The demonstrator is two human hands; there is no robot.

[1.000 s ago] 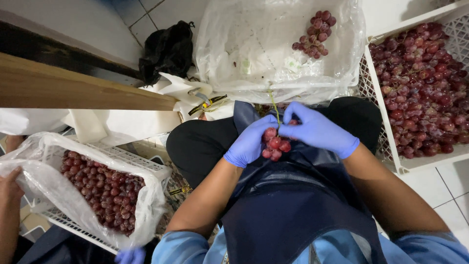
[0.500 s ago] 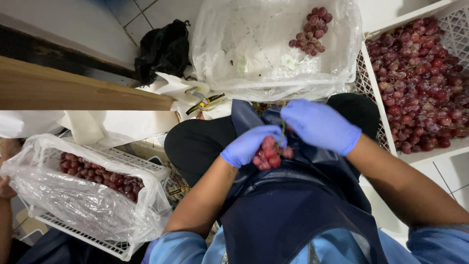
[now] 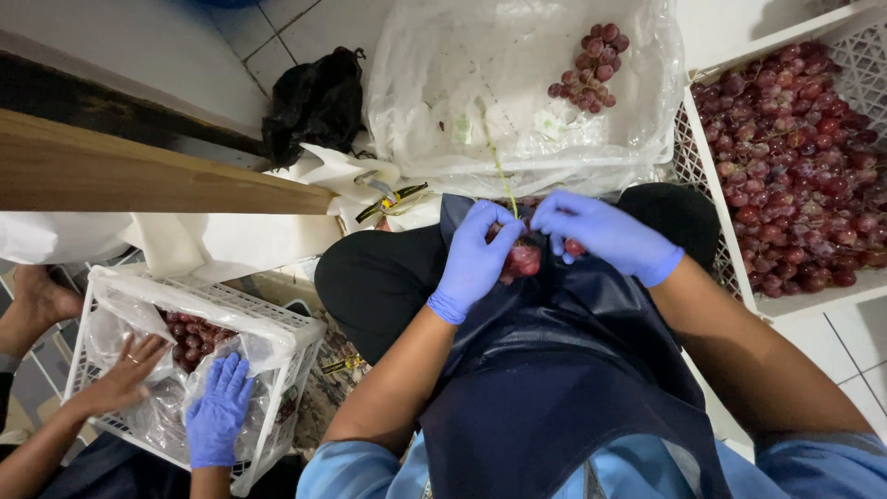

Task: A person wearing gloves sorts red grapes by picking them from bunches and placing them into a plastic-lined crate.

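My left hand (image 3: 473, 261) in a blue glove grips a small bunch of red grapes (image 3: 523, 260) over my dark apron (image 3: 554, 370), pinching near its green stem (image 3: 504, 180). Opposite it, my right hand (image 3: 605, 237), also gloved in blue, has its fingertips on the same bunch. Most of the bunch is hidden by my fingers.
A white crate full of red grapes (image 3: 795, 157) stands at the right. Ahead, a plastic-lined crate (image 3: 443, 129) holds one small bunch (image 3: 589, 65). At lower left another person's bare hand (image 3: 125, 374) and gloved hand (image 3: 217, 411) press on a lined crate (image 3: 259, 319). A wooden plank (image 3: 139, 176) crosses the left.
My hands with the bunch have shifted slightly up and closed more around it. The other person's hands now press down the plastic over the left crate, covering most of its grapes.
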